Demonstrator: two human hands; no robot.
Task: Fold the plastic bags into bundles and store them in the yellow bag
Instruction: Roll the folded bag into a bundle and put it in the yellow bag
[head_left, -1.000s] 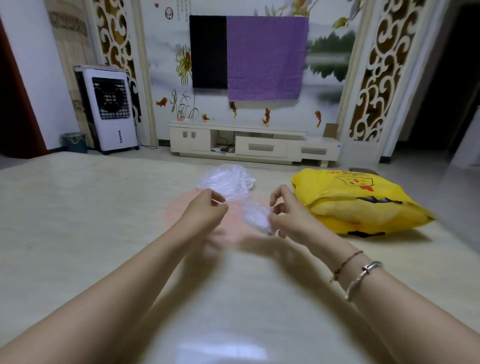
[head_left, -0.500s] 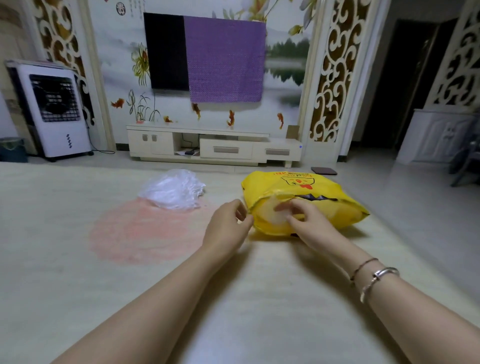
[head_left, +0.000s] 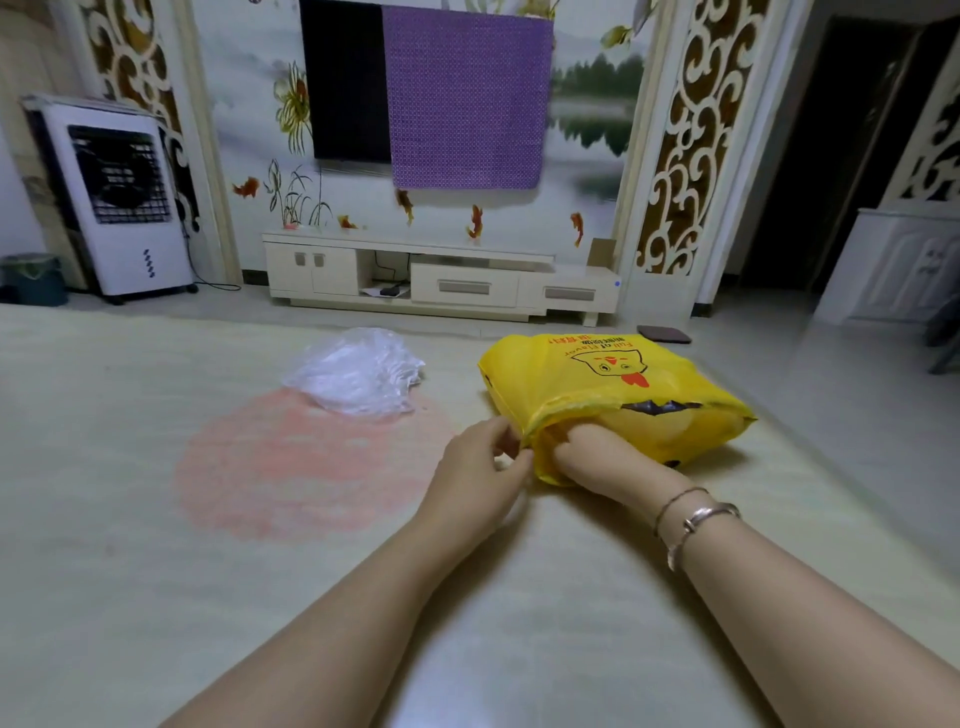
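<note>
The yellow bag (head_left: 587, 379) lies on the pale table at centre right, its mouth facing me. My left hand (head_left: 480, 467) pinches the near left edge of that mouth and holds it open. My right hand (head_left: 597, 457) reaches into the opening; its fingers are hidden inside the bag, so the clear bundle it carried is out of sight. A heap of clear plastic bags (head_left: 358, 371) sits further left, at the back edge of a pink patch on the table.
The pale table (head_left: 156, 571) spreads wide around my arms, with the pink patch (head_left: 306, 467) at left centre. Beyond it stand a white TV cabinet (head_left: 441, 275), a white air cooler (head_left: 119, 202) and a small bin (head_left: 34, 278).
A second ago both hands held a clear bundle over the pink patch. They moved right to the yellow bag; my right hand has since gone deeper into its mouth with the bundle.
</note>
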